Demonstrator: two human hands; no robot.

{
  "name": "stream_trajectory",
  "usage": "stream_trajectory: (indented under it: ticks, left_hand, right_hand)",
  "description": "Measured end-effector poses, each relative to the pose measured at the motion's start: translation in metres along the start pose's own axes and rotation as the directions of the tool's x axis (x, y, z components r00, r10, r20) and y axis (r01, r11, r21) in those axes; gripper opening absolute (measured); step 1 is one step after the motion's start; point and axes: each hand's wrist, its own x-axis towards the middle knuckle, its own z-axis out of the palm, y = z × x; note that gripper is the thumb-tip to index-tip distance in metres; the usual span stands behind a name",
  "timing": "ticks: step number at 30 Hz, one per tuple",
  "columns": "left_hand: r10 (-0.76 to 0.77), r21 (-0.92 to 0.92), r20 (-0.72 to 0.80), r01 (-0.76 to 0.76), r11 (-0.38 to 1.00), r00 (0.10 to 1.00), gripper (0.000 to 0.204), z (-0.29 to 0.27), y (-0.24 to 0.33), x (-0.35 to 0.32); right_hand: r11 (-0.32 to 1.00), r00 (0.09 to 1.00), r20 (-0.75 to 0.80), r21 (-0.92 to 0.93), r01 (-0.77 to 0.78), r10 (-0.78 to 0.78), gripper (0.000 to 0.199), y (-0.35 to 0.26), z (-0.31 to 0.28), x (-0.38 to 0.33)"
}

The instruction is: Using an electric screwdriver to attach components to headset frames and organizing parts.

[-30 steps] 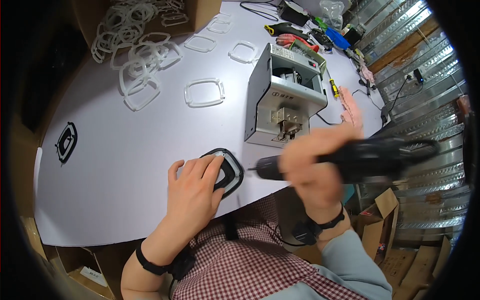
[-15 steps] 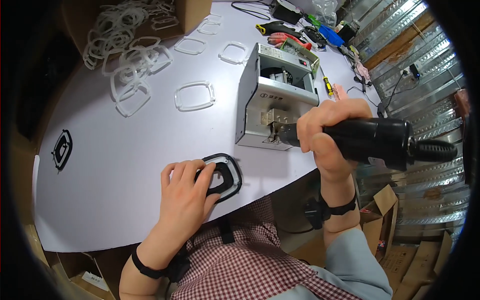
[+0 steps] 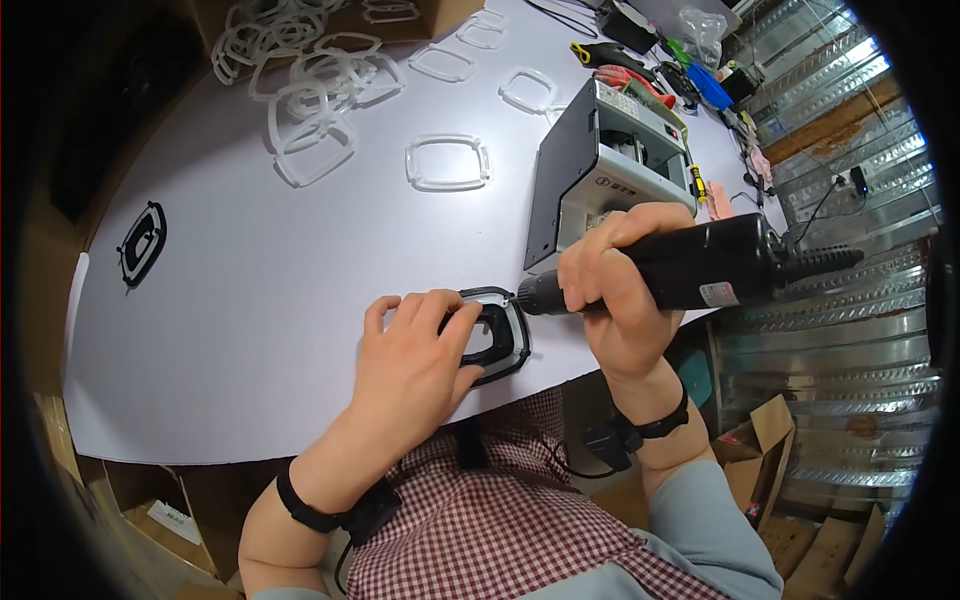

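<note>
My left hand [image 3: 415, 350] presses a black-and-white rounded frame [image 3: 496, 345] onto the table near its front edge, thumb and fingers closed on its left side. A black electric screwdriver [image 3: 720, 265] lies in the wrapped fingers of my right hand [image 3: 620, 285], tilted nearly flat with its cable end to the right. Its tip meets the frame's upper right corner; whether a screw sits there is too small to tell. Just behind my right hand stands a grey box-shaped machine [image 3: 565, 165], its lower front partly hidden by the hand.
White plastic frames lie loose, one [image 3: 450, 186] by the machine, with a pile [image 3: 315, 150] farther left spilling from a cardboard box [image 3: 455, 15]. Another black-and-white frame [image 3: 152, 240] rests at the far left. Gloves [image 3: 622, 76] and a yellow-black hand screwdriver [image 3: 697, 185] are behind the machine.
The electric screwdriver has come away from the machine's front, moving left and down onto the frame's corner. My left hand keeps its hold on the frame. The whole view has shifted.
</note>
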Motion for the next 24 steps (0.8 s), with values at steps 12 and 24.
stream_trajectory:
  ticks: [12, 24]
  left_hand:
    - [-0.002, -0.019, 0.001, 0.002, 1.0, 1.0, 0.061, 0.002, -0.002, 0.0]
    - [0.003, -0.035, -0.005, -0.003, 0.999, 1.0, 0.062, 0.002, -0.002, 0.001]
  right_hand:
    - [0.999, 0.998, -0.053, 0.032, -0.039, 0.04, 0.027, 0.004, 0.002, 0.0]
    - [0.998, 0.996, -0.067, -0.005, -0.055, 0.054, 0.023, -0.001, -0.005, -0.002]
